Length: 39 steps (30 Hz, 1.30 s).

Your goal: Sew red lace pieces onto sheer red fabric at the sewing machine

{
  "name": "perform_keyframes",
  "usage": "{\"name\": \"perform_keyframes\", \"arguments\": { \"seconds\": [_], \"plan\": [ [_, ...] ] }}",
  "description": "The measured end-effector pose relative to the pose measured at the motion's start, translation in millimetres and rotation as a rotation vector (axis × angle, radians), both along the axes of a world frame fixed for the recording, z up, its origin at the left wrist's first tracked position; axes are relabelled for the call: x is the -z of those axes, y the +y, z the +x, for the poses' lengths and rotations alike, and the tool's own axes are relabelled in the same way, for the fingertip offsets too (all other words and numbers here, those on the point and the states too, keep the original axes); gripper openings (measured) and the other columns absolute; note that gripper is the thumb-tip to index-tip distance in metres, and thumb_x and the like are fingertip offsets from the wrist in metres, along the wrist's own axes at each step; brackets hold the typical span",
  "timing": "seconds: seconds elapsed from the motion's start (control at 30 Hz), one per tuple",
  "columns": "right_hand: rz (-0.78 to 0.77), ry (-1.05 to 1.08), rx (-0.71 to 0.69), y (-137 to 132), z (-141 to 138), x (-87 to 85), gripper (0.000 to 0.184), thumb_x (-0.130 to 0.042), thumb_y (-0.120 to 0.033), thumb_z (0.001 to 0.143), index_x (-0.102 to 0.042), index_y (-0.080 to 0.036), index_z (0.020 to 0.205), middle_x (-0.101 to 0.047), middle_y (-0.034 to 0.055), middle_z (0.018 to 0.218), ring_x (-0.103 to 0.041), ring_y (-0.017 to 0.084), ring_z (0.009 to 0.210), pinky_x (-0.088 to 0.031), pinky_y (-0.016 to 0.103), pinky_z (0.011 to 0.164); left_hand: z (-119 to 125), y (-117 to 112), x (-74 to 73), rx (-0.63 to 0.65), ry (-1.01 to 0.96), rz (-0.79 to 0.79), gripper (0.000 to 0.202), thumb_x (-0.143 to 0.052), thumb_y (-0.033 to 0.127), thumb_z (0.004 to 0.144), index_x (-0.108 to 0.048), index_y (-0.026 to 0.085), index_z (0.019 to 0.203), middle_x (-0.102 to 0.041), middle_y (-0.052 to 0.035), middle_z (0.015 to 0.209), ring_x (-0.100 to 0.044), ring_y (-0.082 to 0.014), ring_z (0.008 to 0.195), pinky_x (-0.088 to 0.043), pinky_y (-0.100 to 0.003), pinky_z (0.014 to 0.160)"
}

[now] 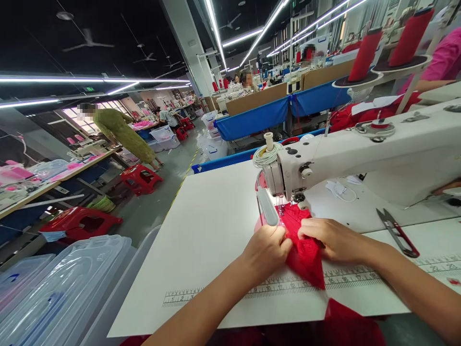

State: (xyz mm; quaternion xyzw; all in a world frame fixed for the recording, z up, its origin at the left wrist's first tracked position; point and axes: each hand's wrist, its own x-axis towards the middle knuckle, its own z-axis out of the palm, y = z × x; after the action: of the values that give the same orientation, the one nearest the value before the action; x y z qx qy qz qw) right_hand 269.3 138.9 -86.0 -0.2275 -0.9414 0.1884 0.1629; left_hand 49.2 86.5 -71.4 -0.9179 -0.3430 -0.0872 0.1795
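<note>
A person's two bare hands work at a white sewing machine (334, 151) on a white table (205, 226). A piece of red cloth (306, 257) lies under the needle area and stretches toward the person, across the ruler marks (281, 289) printed near the table's front edge. The left hand (269, 246) is on the cloth's left side, just in front of the needle, its fingers curled closed and pinching the fabric. The right hand (333, 240) is on the other side, fingers bent inward and gripping the cloth's edge; its thumb is hard to make out. More red fabric (349, 324) shows at the table's front edge. Small thread snips (398, 233) with a red handle lie to the right, apart from the hands. Two red thread cones (365, 55) stand behind the machine. At left are clear plastic boxes (68, 274), red stools (81, 223) and a person in a green dress (124, 132), leaning over another table.
</note>
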Motion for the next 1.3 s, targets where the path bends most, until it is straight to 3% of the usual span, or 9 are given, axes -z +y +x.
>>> {"name": "perform_keyframes", "arguments": {
  "seconds": [0.17, 0.37, 0.47, 0.6, 0.7, 0.83, 1.0, 1.13, 1.3],
  "plan": [
    [0.037, 0.114, 0.049, -1.6, -6.0, 9.9, 0.014, -0.041, -0.008, 0.077, -0.045, -0.021, 0.079, -0.054, 0.0036, 0.09, -0.048, 0.015, 0.066, -0.032, 0.026, 0.055, -7.4, 11.8, -4.2, 0.08, -0.012, -0.259, 0.021, -0.035, 0.003, 0.09, -0.053, 0.014, 0.085, -0.059, -0.0084, 0.099, -0.055, -0.0153, 0.074, -0.041, -0.027, 0.057],
    [0.025, 0.181, 0.136, -2.6, -8.2, 6.8, 0.014, -0.039, -0.02, 0.09, -0.041, -0.022, 0.076, -0.054, 0.0017, 0.076, -0.047, 0.016, 0.06, -0.032, 0.027, 0.053, -7.9, 27.5, -15.1, -0.057, -0.213, -0.597, 0.021, -0.046, 0.007, 0.082, -0.048, 0.013, 0.102, -0.055, -0.0067, 0.094, -0.051, -0.0163, 0.076, -0.046, -0.027, 0.065],
    [-0.131, 0.218, 0.2, 2.7, -6.0, 5.7, 0.005, -0.041, -0.019, 0.086, -0.044, -0.023, 0.085, -0.058, 0.0015, 0.076, -0.051, 0.017, 0.062, -0.037, 0.027, 0.057, -5.7, 44.1, -23.5, -0.062, -0.423, -0.833, 0.006, -0.046, 0.017, 0.088, -0.049, 0.017, 0.083, -0.053, -0.0043, 0.088, -0.049, -0.0162, 0.082, -0.046, -0.029, 0.079],
    [-0.311, 0.324, 0.234, 10.2, -2.7, 9.6, 0.008, -0.039, -0.019, 0.084, -0.046, -0.022, 0.087, -0.061, 0.0015, 0.074, -0.058, 0.019, 0.064, -0.042, 0.029, 0.059, -6.8, 67.6, -27.1, -0.052, -0.446, -1.044, 0.027, -0.04, 0.022, 0.093, -0.039, 0.019, 0.066, -0.045, 0.0012, 0.069, -0.042, -0.0114, 0.066, -0.041, -0.024, 0.064],
    [-0.574, 0.425, 0.269, 10.8, -1.2, 9.9, 0.01, -0.042, -0.017, 0.078, -0.046, -0.022, 0.085, -0.057, -0.0031, 0.059, -0.053, 0.017, 0.049, -0.038, 0.027, 0.047, -8.3, 77.1, -24.6, -0.061, -0.439, -1.149, 0.031, -0.043, 0.027, 0.092, -0.035, 0.019, 0.063, -0.039, 0.0034, 0.064, -0.035, -0.0101, 0.06, -0.036, -0.024, 0.057],
    [-0.79, 0.523, 0.265, 8.2, -1.9, 5.3, 0.009, -0.043, -0.028, 0.081, -0.047, -0.021, 0.085, -0.056, -0.0032, 0.055, -0.051, 0.016, 0.041, -0.038, 0.027, 0.04, -9.1, 78.7, -24.3, -0.054, -0.452, -1.205, 0.028, -0.044, 0.028, 0.09, -0.038, 0.018, 0.064, -0.044, 0.0021, 0.068, -0.04, -0.0111, 0.064, -0.039, -0.025, 0.062],
    [-0.536, 0.66, 0.374, 7.9, -5.3, 1.4, 0.022, -0.05, -0.041, 0.085, -0.055, -0.021, 0.08, -0.062, 0.0011, 0.079, -0.059, 0.019, 0.074, -0.047, 0.029, 0.065, -8.8, 71.1, -33.1, -0.005, -0.481, -1.2, 0.025, -0.061, 0.024, 0.077, -0.041, 0.018, 0.062, -0.048, 0.0008, 0.073, -0.047, -0.013, 0.071, -0.043, -0.026, 0.067],
    [-0.42, 0.68, 0.39, 7.6, -6.0, 0.8, 0.02, -0.047, -0.038, 0.088, -0.058, -0.021, 0.083, -0.062, 0.0005, 0.079, -0.057, 0.018, 0.072, -0.045, 0.028, 0.065, -8.1, 57.5, -40.6, -0.035, -0.546, -1.079, 0.018, -0.043, 0.005, 0.073, -0.038, 0.019, 0.063, -0.047, 0.0005, 0.073, -0.044, -0.0126, 0.072, -0.04, -0.026, 0.07],
    [-0.406, 0.735, 0.432, 7.3, -5.2, 0.6, 0.014, -0.05, -0.029, 0.083, -0.061, -0.02, 0.086, -0.061, 0.0006, 0.079, -0.055, 0.017, 0.07, -0.042, 0.027, 0.064, -9.9, 54.2, -42.9, -0.094, -0.549, -1.054, 0.022, -0.041, 0.004, 0.071, -0.03, 0.02, 0.06, -0.041, 0.0021, 0.064, -0.04, -0.0117, 0.063, -0.036, -0.025, 0.06]
  ]
}}
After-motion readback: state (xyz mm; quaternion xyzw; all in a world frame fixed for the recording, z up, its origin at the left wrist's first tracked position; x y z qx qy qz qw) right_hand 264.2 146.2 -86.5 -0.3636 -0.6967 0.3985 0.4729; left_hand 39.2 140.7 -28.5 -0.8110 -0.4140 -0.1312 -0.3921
